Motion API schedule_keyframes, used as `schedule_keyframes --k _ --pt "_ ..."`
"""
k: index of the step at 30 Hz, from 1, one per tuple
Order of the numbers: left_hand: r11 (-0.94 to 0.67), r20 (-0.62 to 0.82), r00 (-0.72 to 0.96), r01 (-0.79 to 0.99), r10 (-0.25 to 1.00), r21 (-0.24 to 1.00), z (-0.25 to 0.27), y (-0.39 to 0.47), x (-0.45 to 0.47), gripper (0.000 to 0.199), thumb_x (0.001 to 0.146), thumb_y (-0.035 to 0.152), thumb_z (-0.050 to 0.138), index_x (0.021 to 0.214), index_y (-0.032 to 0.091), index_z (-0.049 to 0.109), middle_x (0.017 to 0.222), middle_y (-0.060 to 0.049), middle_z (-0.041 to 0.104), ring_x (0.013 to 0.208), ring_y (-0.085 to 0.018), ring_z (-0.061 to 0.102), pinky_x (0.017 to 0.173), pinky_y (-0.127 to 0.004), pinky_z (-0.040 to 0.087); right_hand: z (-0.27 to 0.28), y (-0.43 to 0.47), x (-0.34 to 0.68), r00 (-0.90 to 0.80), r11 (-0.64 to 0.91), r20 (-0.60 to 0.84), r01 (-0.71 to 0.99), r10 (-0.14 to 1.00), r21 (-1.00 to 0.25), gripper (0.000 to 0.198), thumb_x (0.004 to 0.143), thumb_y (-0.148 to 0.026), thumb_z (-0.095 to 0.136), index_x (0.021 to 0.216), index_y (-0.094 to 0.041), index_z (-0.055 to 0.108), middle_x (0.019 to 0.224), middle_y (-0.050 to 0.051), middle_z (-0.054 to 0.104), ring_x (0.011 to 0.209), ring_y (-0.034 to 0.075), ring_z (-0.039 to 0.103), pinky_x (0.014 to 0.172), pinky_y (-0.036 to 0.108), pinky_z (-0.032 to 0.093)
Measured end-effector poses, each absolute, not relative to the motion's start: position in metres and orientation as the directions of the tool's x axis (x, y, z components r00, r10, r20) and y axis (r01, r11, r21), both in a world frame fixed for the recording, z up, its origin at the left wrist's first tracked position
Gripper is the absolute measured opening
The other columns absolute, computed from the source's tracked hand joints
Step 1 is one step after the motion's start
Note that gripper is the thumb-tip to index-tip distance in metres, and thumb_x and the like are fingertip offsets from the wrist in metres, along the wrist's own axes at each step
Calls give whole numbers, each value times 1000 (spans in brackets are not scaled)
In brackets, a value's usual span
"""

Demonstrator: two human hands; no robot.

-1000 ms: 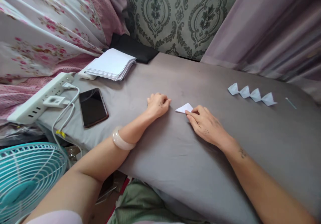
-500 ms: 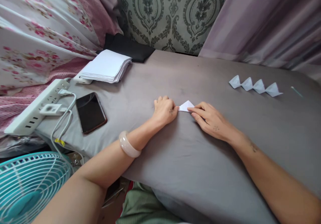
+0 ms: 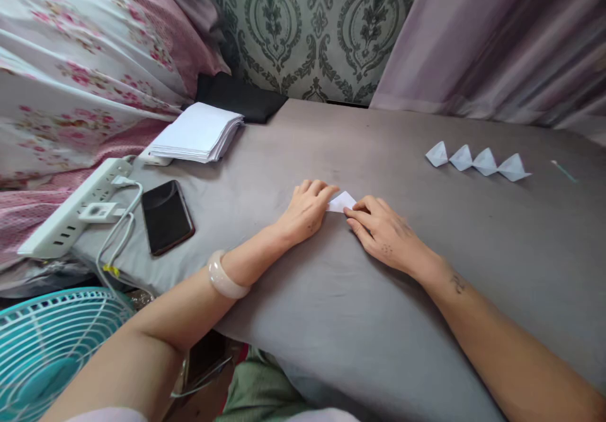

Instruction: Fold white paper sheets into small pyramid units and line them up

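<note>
A small white folded paper [image 3: 341, 203], its top coming to a point, lies on the grey sheet between my two hands. My left hand [image 3: 305, 209] holds its left end; the index finger reaches out above that corner, and the thumb is mostly hidden. At the paper's right corner, my right hand [image 3: 384, 229] has its thumb and index finger closed on the edge, the other fingers bent beside them. Farther right stand several white folded paper pieces [image 3: 485, 162] in a row, each with a peaked top.
A stack of white paper [image 3: 196, 132] sits at the back left, before a black cloth-like item [image 3: 241, 97]. Nearer are a phone [image 3: 167, 217] and a power strip [image 3: 76, 207] with cables. A turquoise fan [image 3: 57, 352] stands lower left. A thin stick [image 3: 564, 171] lies far right.
My left index finger has lifted and stretched out over the paper's left side, where the fingers were curled before. My right hand stays at the right corner. The view has shifted slightly.
</note>
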State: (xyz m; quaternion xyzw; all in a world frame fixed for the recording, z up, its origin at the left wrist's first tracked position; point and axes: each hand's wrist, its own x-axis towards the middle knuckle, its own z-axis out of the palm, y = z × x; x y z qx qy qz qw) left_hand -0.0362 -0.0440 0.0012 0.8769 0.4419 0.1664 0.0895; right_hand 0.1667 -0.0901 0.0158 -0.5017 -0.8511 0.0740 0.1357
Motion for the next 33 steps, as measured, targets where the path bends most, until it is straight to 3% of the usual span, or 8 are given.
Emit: schedule_keyframes --k 4,10,13,18,22,26,29,33 --pt "-821 201 798 533 568 205 2 -38 -34 47 88 4 33 131 15 47 130 -15 50 110 -23 47 97 -37 40 16 -93 165 -462 492 173 841 870 -223 38 98 -33 38 121 -17 64 112 11 60 101 25 54 85 40 49" --pt "-860 82 859 491 505 141 11 -32 -34 47 85 4 38 130 9 50 139 -18 46 113 -25 48 101 -37 39 16 -99 160 -466 487 156 860 871 -152 41 98 -35 38 127 -15 60 119 14 58 105 28 54 83 42 50" --pt "-863 57 871 470 487 185 12 -25 -34 51 81 0 39 128 9 55 136 -17 51 110 -25 50 99 -36 40 16 -100 158 -456 482 168 857 874 -181 41 98 -34 38 127 -15 60 122 14 58 110 29 53 85 42 50" --pt "-767 151 807 459 571 448 10 -4 -27 48 71 -3 42 105 14 70 114 -12 65 99 -20 59 89 -31 45 17 -91 160 -455 489 189 840 870 -235 36 95 -26 40 115 -15 68 112 13 62 101 28 55 88 43 48" --pt "-596 114 697 502 708 627 12 3 -18 29 73 7 49 88 12 73 94 -9 67 78 -16 59 74 -27 46 13 -76 164 -414 460 201 803 888 -378 29 87 -21 49 100 -19 75 105 10 65 97 24 59 89 39 47" --pt "-517 150 602 500 784 695 4 -3 -16 24 80 22 57 97 11 69 94 -8 61 73 -13 54 74 -28 46 2 -71 161 -247 350 259 786 934 -510 24 85 -27 54 74 -22 74 97 6 67 86 20 61 81 35 48" --pt "-529 196 580 486 791 696 -5 -7 -16 28 82 25 58 106 11 65 103 -11 56 83 -15 54 81 -32 46 -6 -76 158 -201 370 360 781 911 -502 21 86 -28 53 82 -22 72 97 6 67 92 22 60 85 36 47" --pt "-506 186 572 472 799 721 -10 -7 -16 22 78 21 61 99 13 61 102 -10 54 91 -18 53 85 -33 46 -11 -78 159 -200 396 390 751 899 -529 16 86 -27 54 92 -22 68 97 7 64 92 21 59 85 37 48"
